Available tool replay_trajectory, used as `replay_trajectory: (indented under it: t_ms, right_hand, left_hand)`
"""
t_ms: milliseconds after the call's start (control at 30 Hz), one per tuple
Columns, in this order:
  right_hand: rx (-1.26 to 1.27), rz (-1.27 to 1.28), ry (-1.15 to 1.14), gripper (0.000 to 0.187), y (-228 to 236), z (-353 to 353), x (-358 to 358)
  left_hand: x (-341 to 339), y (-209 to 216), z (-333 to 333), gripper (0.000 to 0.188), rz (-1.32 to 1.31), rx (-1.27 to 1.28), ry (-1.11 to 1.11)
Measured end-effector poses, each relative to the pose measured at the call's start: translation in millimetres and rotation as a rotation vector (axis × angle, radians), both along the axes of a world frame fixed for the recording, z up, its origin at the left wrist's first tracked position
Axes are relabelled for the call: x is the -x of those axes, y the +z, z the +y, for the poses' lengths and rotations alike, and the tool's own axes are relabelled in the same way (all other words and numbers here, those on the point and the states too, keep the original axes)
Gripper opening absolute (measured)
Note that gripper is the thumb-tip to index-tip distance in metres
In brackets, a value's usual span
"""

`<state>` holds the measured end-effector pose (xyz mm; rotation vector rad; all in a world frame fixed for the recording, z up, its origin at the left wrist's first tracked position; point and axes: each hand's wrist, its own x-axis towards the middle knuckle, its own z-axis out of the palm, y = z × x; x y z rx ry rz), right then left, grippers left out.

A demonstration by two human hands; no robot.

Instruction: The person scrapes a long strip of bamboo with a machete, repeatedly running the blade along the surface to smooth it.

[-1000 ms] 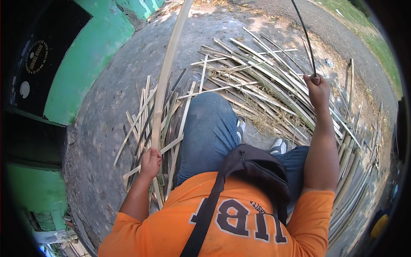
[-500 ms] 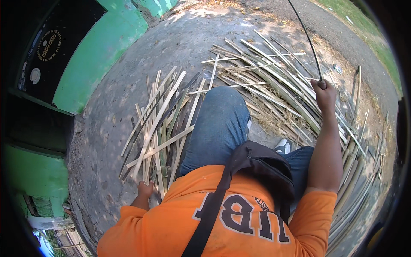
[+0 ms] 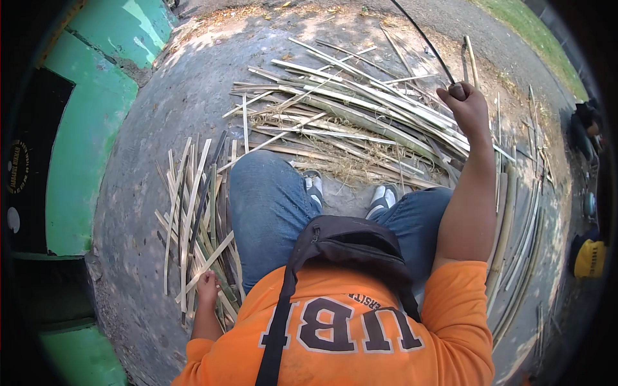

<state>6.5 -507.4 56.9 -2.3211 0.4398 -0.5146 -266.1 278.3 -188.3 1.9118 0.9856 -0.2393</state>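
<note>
From my end I saw the right hand (image 3: pixel 471 112) raised, its fingers wrapped firmly round a brown handle (image 3: pixel 457 91). The blade (image 3: pixel 426 42) – long, dark and slightly curved – rose from it past the upper edge, so its tip was out of my sight. The left hand (image 3: pixel 207 289) was low beside the hip, at the near end of the left pile (image 3: pixel 194 212); its fingers were curled, but I could not tell whether they were clamped on a strip or only touching 1.

Close by were the bent left knee (image 3: pixel 261 186), the bag (image 3: pixel 351 241) across the lap and 2 shoes (image 3: pixel 313 184) on the ground (image 3: pixel 129 212). Past the shoes was the far pile (image 3: pixel 367 118), its strips crossing at odd angles with shavings among them. Poles (image 3: pixel 506 212) were to the right, and a green wall (image 3: pixel 90 148) was well off to the left.

What worried me was the blade's reach: a badly aimed swing could have met the left knee or the left hand. A loosened hold on the handle could have let it twist – and the crossed strips might have snagged if 1 was tugged from underneath.
</note>
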Motion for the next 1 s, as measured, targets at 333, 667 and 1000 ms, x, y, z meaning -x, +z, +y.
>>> replay_trajectory:
  t_ms: [333, 667, 1000]
  right_hand:
    - [0.252, 0.574, -0.107, 0.051, -76, -54, 67]
    - [0.195, 0.857, -0.227, 0.056, -209, -74, 120]
    - [0.318, 0.866, -0.15, 0.045, -200, -119, 82]
  left_hand:
    - [-258, 83, -47, 0.023, -0.56, 0.145, -0.059]
    - [-411, 148, -247, 0.028, -0.786, 0.306, -0.379]
    - [-411, 124, -275, 0.027, -0.605, 0.203, -0.679]
